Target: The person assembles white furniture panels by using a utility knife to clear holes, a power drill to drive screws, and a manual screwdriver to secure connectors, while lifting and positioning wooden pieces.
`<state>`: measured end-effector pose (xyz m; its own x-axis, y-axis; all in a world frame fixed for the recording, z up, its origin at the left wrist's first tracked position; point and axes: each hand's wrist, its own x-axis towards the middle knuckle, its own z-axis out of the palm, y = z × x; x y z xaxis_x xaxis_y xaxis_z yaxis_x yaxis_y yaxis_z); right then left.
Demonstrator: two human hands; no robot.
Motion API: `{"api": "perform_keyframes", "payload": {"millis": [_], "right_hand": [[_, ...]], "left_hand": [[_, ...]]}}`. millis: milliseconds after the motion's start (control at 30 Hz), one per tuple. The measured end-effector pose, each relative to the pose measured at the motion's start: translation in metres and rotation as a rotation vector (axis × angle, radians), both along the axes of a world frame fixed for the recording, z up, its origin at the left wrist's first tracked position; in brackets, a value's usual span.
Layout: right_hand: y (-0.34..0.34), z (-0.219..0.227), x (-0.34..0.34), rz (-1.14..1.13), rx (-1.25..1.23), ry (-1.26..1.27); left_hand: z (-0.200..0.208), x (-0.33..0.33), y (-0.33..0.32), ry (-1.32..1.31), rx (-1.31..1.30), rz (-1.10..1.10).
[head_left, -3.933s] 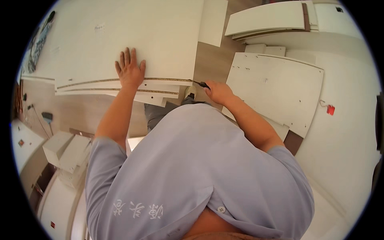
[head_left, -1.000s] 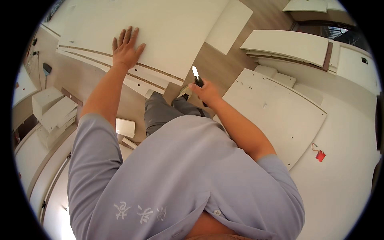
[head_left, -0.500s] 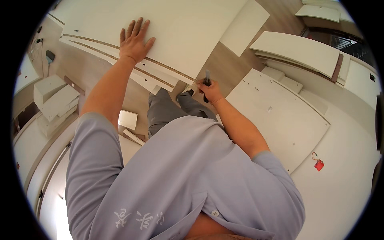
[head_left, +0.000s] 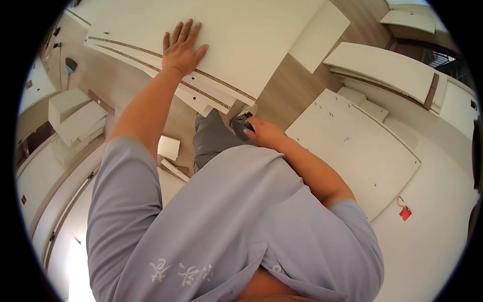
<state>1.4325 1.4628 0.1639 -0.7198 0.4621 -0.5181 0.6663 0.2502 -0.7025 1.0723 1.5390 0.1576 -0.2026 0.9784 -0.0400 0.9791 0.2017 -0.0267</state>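
**Inspector:** Report the hands as they stand.

**Operator:** I see the left hand [head_left: 182, 48] laid flat, palm down and fingers spread, on the face of a large white furniture panel [head_left: 251, 35]. It grips nothing; it presses on the board near the long edge, where the raw chipboard core shows as a brown strip. A second white board [head_left: 196, 98] lies just under that edge, offset toward me.

**Inspector:** And the right?

**Operator:** The right hand [head_left: 264, 133] is closed around a small dark tool [head_left: 241, 122], held low beside the grey-trousered knee [head_left: 214, 138], just below the near corner of the panel. I cannot tell what kind of tool it is; only its dark end shows past the fingers.

**Inspector:** Surroundings?

**Operator:** To the right, a white panel with drilled holes [head_left: 352, 146] lies flat on the wood floor [head_left: 287, 93], well apart from the one under my left hand. A small red tag [head_left: 405, 212] sits near its lower corner. Beyond it is a stack of white boards [head_left: 382, 68]. To the left, white box-shaped parts [head_left: 75, 113] stand together, and a small white square piece [head_left: 168, 147] lies near my left elbow.
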Motion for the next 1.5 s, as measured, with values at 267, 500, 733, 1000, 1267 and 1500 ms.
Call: {"api": "perform_keyframes", "payload": {"millis": [267, 500, 733, 1000, 1267, 1500], "right_hand": [[0.014, 0.018, -0.046, 0.065, 0.069, -0.226], [0.016, 0.019, -0.052, 0.122, 0.092, -0.267], [0.014, -0.001, -0.057, 0.110, 0.074, -0.296], [0.007, -0.025, -0.054, 0.040, 0.055, -0.234], [0.005, -0.046, -0.057, 0.040, 0.133, -0.160], [0.021, 0.005, -0.062, 0.117, 0.068, -0.287]], "left_hand": [[-0.005, -0.002, -0.002, -0.001, 0.048, -0.001], [-0.006, -0.003, -0.002, -0.033, 0.064, 0.007], [-0.007, -0.002, -0.001, -0.020, 0.036, 0.031], [0.010, 0.016, 0.004, -0.026, 0.021, 0.052], [0.022, 0.026, 0.012, 0.057, -0.106, 0.067], [-0.006, 0.013, 0.008, 0.011, -0.005, 0.057]]}}
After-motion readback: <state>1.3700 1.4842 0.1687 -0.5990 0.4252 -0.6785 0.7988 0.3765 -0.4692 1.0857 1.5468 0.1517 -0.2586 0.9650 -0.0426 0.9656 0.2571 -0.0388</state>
